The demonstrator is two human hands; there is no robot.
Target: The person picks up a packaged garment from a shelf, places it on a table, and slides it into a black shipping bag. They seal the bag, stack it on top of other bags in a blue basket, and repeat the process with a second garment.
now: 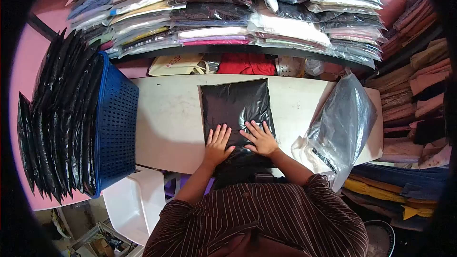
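A black plastic mailing bag [233, 102] lies flat on the white table [166, 114], its near end close to my body. My left hand [219, 145] rests palm down on the bag's left side, fingers spread. On the right side of the same bag, my right hand [259, 139] lies flat with its fingers apart. Neither hand grips anything. The bag's surface looks smooth and shiny, with light glare between the hands. What is inside the bag is hidden.
A blue basket [116, 119] packed with black plastic bags [57, 119] stands left. Clear plastic bags [340, 119] lie on the table's right. Above the back edge, a shelf holds wrapped garments [209, 12]. Folded clothes [404, 100] fill racks at right. A white bin [138, 204] sits lower left.
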